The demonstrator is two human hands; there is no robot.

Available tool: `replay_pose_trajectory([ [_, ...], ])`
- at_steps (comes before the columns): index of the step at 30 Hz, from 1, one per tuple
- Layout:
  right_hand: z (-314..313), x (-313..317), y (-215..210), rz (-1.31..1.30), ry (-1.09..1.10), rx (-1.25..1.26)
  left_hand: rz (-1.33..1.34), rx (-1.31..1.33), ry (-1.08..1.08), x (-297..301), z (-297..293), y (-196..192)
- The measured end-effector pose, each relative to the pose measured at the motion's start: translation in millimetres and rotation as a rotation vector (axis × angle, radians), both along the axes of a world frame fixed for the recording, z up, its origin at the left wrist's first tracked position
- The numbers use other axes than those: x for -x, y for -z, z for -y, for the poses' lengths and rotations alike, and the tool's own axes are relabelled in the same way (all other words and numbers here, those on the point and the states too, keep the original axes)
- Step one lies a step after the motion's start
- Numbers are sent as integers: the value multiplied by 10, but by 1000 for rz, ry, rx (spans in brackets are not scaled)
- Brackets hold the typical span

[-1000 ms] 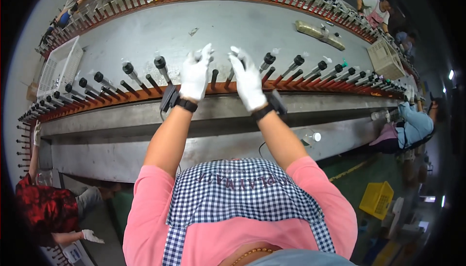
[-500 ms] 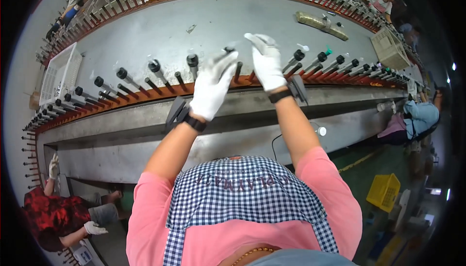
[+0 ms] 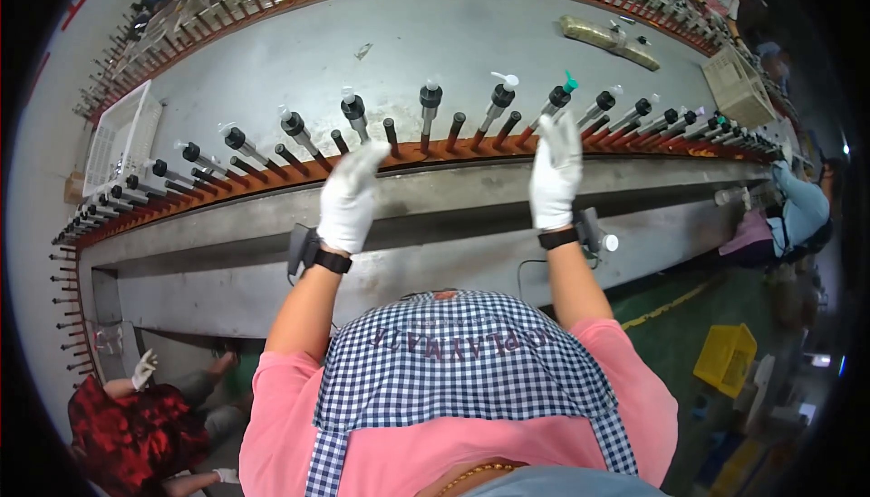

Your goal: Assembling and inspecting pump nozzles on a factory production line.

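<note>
Both hands wear white gloves, with a black band and a dark box at each wrist. My left hand, fingers stretched forward, is empty beside a short dark peg on the conveyor's near edge. My right hand is raised with extended fingers just in front of the holder with the green-topped pump head, and nothing shows in it. Between the hands stand a clear-topped pump head and a white-topped pump head, each with a black collar on a metallic upright holder.
A reddish-brown conveyor track with several upright holders and pegs curves around a grey metal table. On the table lie a long wrapped bundle, a white crate and a beige crate. Co-workers sit left and right and across the table.
My hands have drawn back toward me and apart, away from the holder between them. The row of pump heads has shifted left relative to my hands, and a clear-topped one now shows where they were.
</note>
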State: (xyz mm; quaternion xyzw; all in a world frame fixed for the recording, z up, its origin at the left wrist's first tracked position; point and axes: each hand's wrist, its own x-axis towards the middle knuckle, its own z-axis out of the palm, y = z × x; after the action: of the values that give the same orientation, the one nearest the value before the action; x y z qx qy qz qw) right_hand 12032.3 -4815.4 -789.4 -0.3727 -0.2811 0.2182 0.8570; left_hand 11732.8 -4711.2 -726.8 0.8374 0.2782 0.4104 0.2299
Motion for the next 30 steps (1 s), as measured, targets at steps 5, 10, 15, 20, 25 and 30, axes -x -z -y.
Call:
replay_pose_trajectory([
  [5,-471,-598,-648,768,239,401,-116,-88,136,-968,255,-379],
  [10,-636,-660,-526,677,38,373,-178,-281,19,-2127,46,-437],
  [15,-473,-698,-546,852,79,363,-305,-336,-211,-2324,2,-303],
  [20,-514,-776,-535,708,-76,312,-185,-246,-168,-2311,104,-277],
  [25,-51,-665,-513,674,26,221,378,359,-47,-2259,274,-89],
  [30,529,-1357,-20,131,-74,-87,112,-156,-265,-1936,532,-103],
])
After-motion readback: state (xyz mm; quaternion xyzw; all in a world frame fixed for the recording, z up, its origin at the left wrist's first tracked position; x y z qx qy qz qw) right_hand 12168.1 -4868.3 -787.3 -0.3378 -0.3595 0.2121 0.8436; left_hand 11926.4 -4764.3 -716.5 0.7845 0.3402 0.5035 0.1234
